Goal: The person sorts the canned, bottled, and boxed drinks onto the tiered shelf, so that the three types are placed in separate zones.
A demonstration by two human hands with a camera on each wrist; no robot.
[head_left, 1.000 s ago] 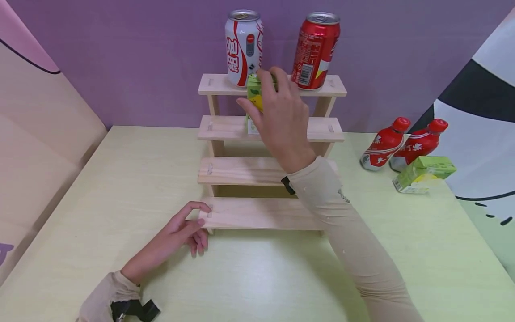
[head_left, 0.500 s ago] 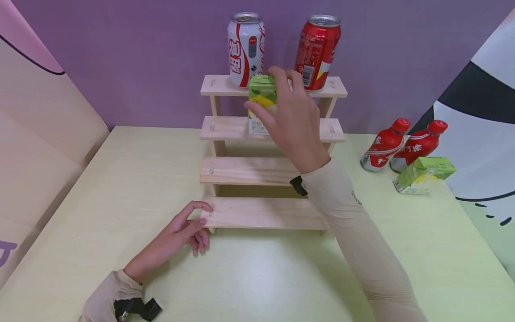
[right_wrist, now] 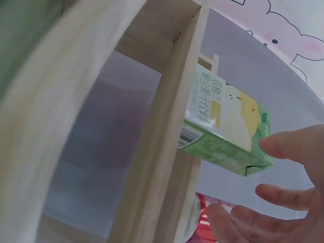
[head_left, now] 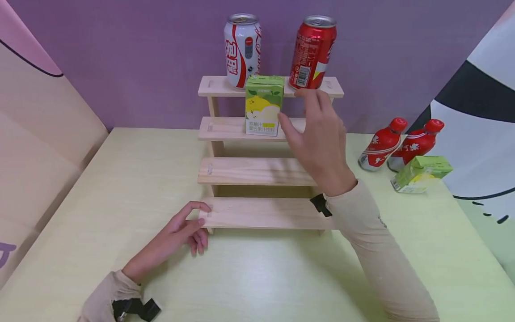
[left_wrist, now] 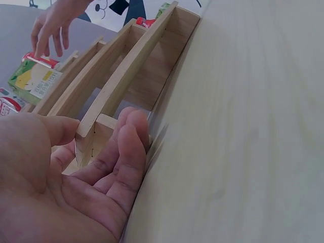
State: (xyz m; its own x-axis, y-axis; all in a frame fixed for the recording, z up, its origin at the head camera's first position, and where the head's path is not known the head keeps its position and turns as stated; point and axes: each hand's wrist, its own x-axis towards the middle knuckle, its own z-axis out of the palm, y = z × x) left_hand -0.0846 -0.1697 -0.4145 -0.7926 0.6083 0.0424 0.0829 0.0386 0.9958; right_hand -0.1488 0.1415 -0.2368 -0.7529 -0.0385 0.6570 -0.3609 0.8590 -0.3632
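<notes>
A green-and-yellow juice box (head_left: 263, 107) stands upright on the second-highest step of a four-tier wooden shelf (head_left: 257, 172). My right hand (head_left: 319, 134) is just right of this box, fingers spread and holding nothing. In the right wrist view, the thumb (right_wrist: 288, 147) lies close to the carton (right_wrist: 228, 121); whether it touches is unclear. My left hand (head_left: 177, 237) pinches the left front corner of the lowest step between thumb and index finger, as the left wrist view shows. A white cola can (head_left: 242, 51) and a red cola can (head_left: 313, 53) stand on the top step.
Two small red bottles (head_left: 382, 145) stand on the table (head_left: 132, 179) right of the shelf. A second green juice box (head_left: 422, 174) is in front of them. A purple wall (head_left: 161, 58) rises behind the shelf.
My right hand lets go of the juice box and moves right, away from it, uncovering its front. The box stays on its step. My left hand keeps its hold on the shelf corner.
</notes>
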